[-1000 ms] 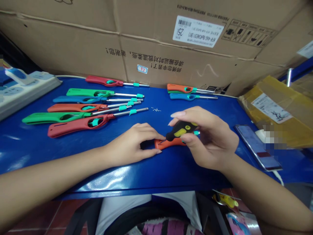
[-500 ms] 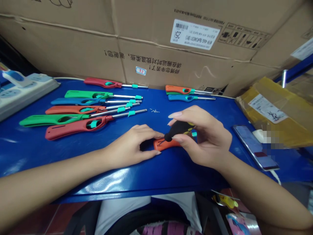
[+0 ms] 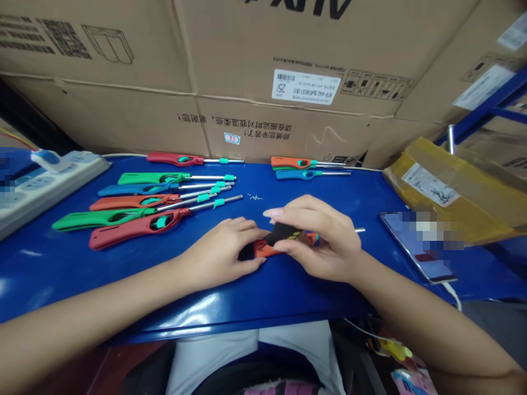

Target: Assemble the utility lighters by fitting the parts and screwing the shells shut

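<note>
In the head view, an orange long-neck lighter (image 3: pixel 263 250) lies on the blue tabletop (image 3: pixel 197 307). My left hand (image 3: pixel 228 249) pinches its handle end between thumb and fingers. Above that same end, my right hand (image 3: pixel 327 237) is closed around the black and yellow grip of a screwdriver (image 3: pixel 282 232). The screwdriver points down at the lighter's handle, and its tip is hidden now. Past my right hand, the lighter's metal tube end sticks out. A few tiny white slivers (image 3: pixel 255 197) lie just beyond my hands.
Several long-neck lighters, such as a red one (image 3: pixel 134 230), lie at the left. A smaller stack with a blue lighter (image 3: pixel 298 174) is at the back. A cardboard box (image 3: pixel 242 118) walls the rear. A power strip (image 3: pixel 53 184), a phone (image 3: pixel 415 247) and a yellow-taped parcel (image 3: pixel 473 203) flank the sides.
My view has tilted up and shifted slightly, showing more of the box. The right hand and screwdriver sit lower over the lighter, and the shaft that showed before is now covered.
</note>
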Action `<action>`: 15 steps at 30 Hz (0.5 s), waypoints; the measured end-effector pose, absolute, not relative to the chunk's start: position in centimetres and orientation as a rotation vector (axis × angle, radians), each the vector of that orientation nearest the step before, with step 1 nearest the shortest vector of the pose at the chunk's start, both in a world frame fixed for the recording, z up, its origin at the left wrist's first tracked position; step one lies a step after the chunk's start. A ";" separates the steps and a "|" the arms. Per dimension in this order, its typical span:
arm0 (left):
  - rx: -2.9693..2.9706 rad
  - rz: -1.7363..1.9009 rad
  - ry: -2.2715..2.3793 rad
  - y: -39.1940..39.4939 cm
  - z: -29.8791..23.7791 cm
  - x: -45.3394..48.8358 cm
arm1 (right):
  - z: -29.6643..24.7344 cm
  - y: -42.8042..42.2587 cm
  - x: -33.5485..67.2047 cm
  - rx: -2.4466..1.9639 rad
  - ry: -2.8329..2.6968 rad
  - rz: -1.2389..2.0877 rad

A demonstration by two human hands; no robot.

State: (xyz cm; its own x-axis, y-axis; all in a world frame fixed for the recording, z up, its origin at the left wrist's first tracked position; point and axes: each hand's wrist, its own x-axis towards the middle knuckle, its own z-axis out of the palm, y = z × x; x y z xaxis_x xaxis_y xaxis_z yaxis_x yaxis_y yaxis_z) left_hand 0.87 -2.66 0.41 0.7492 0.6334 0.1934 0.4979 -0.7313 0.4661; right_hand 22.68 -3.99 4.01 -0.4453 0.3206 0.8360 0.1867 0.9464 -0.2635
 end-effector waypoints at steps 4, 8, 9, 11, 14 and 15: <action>2.757 0.238 0.941 -1.7 1.7 1.2 | 3.9 -4.2 23.1 -0.513 -1.745 0.237; 2.796 0.198 0.921 0.8 2.3 2.1 | 4.0 -4.6 23.7 -0.664 -1.811 0.303; 2.801 0.209 0.906 1.7 2.4 2.4 | 4.0 -4.6 23.8 -0.633 -1.944 0.260; 2.805 0.244 0.879 3.5 2.6 3.1 | 3.9 -4.5 23.8 -0.549 -2.288 0.116; 2.815 0.361 0.911 6.0 3.1 4.4 | 3.4 -4.2 23.6 -0.568 -2.701 -0.008; 2.824 0.399 0.921 6.8 3.3 4.9 | 3.3 -4.1 23.5 -0.620 -2.754 0.026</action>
